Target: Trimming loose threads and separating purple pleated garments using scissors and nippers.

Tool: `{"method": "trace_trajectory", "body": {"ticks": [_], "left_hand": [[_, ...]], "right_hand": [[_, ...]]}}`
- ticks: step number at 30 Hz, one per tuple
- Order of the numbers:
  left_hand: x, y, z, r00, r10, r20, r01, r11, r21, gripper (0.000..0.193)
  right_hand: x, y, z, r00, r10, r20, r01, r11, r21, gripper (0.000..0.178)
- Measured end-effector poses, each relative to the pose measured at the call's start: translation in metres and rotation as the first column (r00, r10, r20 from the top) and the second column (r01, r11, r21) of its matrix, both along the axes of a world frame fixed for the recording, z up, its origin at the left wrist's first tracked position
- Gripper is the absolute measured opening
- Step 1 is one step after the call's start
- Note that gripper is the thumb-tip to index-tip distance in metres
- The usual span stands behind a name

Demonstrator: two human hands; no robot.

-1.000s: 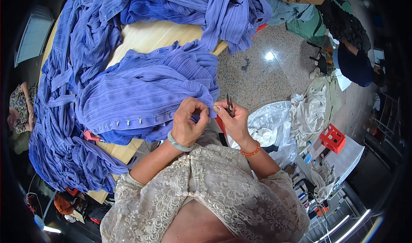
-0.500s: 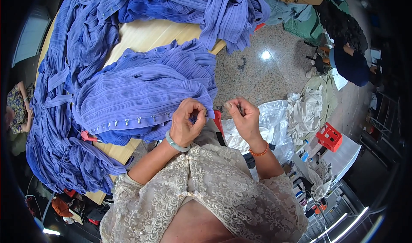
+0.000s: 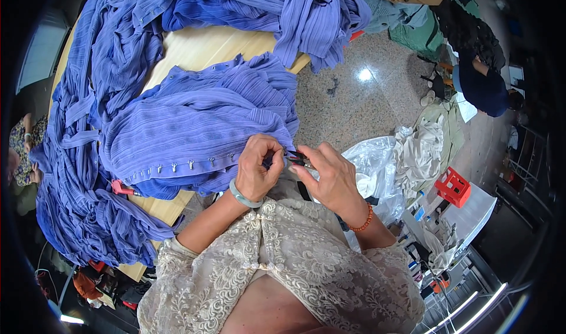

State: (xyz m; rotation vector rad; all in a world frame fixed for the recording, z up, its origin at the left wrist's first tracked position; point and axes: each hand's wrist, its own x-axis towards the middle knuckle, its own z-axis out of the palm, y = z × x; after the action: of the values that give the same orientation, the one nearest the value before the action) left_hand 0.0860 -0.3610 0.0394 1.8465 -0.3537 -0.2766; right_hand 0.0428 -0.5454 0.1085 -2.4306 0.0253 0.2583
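Observation:
A periwinkle-blue ribbed garment [image 3: 194,124] lies across the near part of the table, a row of small metal fasteners along its near edge. My left hand [image 3: 254,168] is closed in a pinch on the right end of that edge. Close beside it, my right hand [image 3: 331,178] grips small black thread snips [image 3: 296,158]. Their dark blades point left and meet the cloth edge by my left fingertips. Whether the blades touch a thread is too small to tell.
More blue garments [image 3: 65,186] are heaped over the light wooden table [image 3: 206,48]. A red tool handle [image 3: 122,188] rests at its near edge. Clear plastic and white cloth [image 3: 421,151] lie right, near a red stool [image 3: 452,186]. People are at far left [image 3: 26,151] and far right [image 3: 482,86].
My right hand has moved left to my left hand, bringing the snips' blades to the garment's edge. My left hand stays nearly still. The person at left has shifted their arms.

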Motion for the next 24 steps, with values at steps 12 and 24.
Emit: {"method": "trace_trajectory", "body": {"ticks": [12, 24], "left_hand": [[0.005, -0.004, 0.004, 0.999, -0.02, 0.042, 0.019, 1.0, 0.017, 0.011], [-0.008, -0.008, -0.001, 0.985, 0.011, 0.171, -0.017, 0.999, 0.034, 0.02]], "right_hand": [[0.003, -0.001, -0.006, 0.996, 0.027, -0.081, -0.029, 0.999, -0.025, 0.032], [0.002, 0.009, -0.009, 0.994, 0.051, -0.092, -0.055, 0.998, -0.043, 0.024]]}}
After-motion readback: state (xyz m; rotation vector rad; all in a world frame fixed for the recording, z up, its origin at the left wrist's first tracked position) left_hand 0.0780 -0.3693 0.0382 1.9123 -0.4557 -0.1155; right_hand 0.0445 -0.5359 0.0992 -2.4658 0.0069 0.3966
